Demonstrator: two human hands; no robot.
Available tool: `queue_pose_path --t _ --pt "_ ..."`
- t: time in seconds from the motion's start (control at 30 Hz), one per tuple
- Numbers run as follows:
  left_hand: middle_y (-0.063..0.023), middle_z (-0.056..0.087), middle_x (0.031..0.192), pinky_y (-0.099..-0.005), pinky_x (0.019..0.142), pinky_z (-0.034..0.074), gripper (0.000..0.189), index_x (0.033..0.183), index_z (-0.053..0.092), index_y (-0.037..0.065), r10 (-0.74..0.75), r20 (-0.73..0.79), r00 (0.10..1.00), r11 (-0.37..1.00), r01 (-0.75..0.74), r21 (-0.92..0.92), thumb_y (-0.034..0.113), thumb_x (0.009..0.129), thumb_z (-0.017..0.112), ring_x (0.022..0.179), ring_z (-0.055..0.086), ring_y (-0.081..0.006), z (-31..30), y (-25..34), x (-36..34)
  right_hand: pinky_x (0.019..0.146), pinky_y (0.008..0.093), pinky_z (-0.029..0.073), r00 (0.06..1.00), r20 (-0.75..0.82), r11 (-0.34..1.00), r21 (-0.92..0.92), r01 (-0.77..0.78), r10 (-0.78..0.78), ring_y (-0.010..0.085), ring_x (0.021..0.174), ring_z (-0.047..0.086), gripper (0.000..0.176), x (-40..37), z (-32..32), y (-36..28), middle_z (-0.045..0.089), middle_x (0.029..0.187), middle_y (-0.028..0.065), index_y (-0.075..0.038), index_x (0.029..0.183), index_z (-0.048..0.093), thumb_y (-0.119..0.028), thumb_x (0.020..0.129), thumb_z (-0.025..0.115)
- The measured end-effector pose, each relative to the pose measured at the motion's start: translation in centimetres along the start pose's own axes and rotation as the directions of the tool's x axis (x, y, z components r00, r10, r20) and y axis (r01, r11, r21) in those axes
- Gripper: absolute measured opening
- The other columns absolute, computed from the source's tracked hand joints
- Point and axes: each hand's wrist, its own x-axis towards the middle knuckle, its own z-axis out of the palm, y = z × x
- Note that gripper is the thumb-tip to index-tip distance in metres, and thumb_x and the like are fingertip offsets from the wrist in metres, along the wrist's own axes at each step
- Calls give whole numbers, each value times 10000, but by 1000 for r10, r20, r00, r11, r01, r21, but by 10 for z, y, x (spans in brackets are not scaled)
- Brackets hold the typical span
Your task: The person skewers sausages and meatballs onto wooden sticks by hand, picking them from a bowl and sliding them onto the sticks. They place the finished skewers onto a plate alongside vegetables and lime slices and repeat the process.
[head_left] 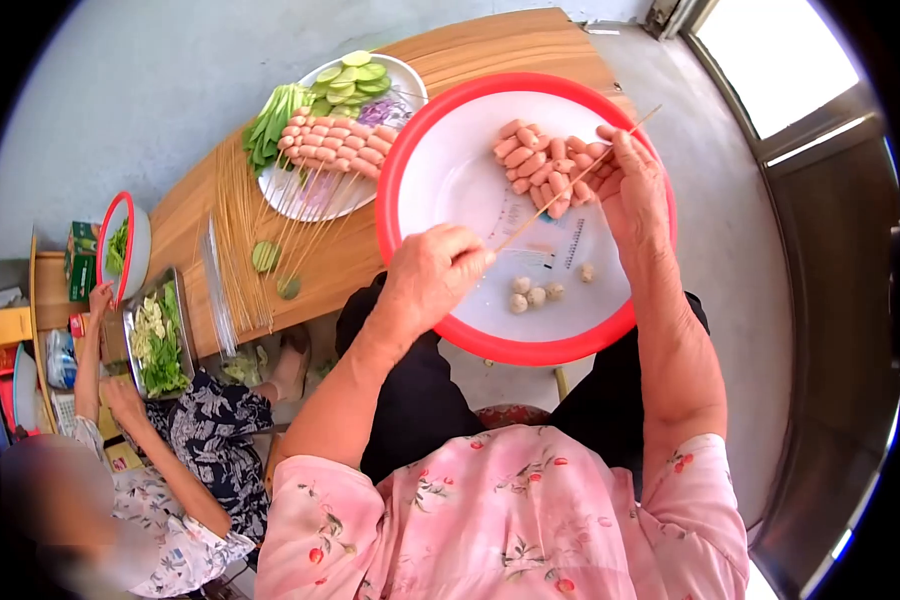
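My left hand (435, 270) grips the lower end of a thin wooden skewer (545, 210) over a white basin with a red rim (398, 180). The skewer slants up to the right, and its far tip sticks out past my right hand (635, 190). That hand's thumb and fingers are closed about the upper part of the stick. A pile of small pink sausages (530, 160) lies in the basin, just left of my right fingers. Several pale meatballs (535, 296) rest nearer to me on the basin floor. I see nothing threaded on the visible part of the skewer.
A white plate (270, 190) on the wooden table (500, 40) carries skewered sausages, greens and cucumber slices (355, 78). Bare skewers (232, 230) lie beside it. At left, another person (170, 490) sits near a tray of vegetables (160, 340) and a red-rimmed bowl (130, 240).
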Motion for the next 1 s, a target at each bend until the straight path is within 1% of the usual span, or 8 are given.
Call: queue_pose_path --t 0.13,0.23,0.37,0.43,0.53,0.8,0.87,1.0 --pt "-163 626 792 -388 667 491 195 858 638 21 -4 -38 999 996 7 84 210 811 644 747 611 -350 14 -24 48 606 316 515 967 -195 984 37 175 -164 151 599 549 255 8 -9 -21 554 697 52 34 1073 545 -182 979 447" --pt "-123 650 898 -343 680 491 147 885 646 16 67 -40 997 947 -51 316 142 815 618 798 623 -259 34 -32 83 529 296 519 953 -214 976 -4 219 -215 142 547 538 230 13 -16 -30 554 678 53 42 1051 552 -149 961 460" --pt "-78 648 961 -374 779 472 124 879 666 66 359 -78 930 915 -335 223 138 796 609 865 602 -263 84 -26 114 506 282 509 960 -202 981 -7 196 -194 141 529 540 222 14 -14 -27 549 673 55 48 1023 568 -145 951 484" --pt "-60 628 1033 -396 897 408 153 916 669 99 625 145 767 634 -607 479 135 793 585 963 559 -233 104 -29 122 496 280 505 961 -205 982 10 190 -184 141 521 540 222 12 -10 -25 549 672 56 48 1021 569 -146 949 491" --pt "-67 607 1074 -436 960 344 192 954 652 92 679 263 685 454 -674 583 144 787 571 1026 513 -224 134 -33 119 473 276 497 963 -211 985 12 171 -165 140 505 545 221 8 -3 -24 546 663 57 51 1017 571 -147 944 506" --pt "-89 501 1237 -414 938 377 186 933 634 62 630 334 701 418 -668 615 123 770 566 1156 474 -228 124 -57 103 463 256 476 979 -173 994 -18 108 -109 123 520 540 220 -2 -6 -27 553 661 55 44 1030 578 -148 941 515" --pt "-83 468 1268 -382 915 419 191 918 628 51 474 313 823 597 -562 573 81 734 587 1170 469 -244 110 -63 96 471 259 483 980 -170 995 -19 101 -103 116 521 540 229 -2 -9 -23 559 662 44 34 1028 590 -166 944 518" --pt "-88 464 1271 -344 813 497 201 953 613 36 490 300 819 591 -565 576 50 752 608 1100 533 -241 92 -77 96 408 243 430 990 -112 996 31 89 -85 116 503 534 222 -2 -4 -16 562 655 58 46 1024 586 -145 942 510"
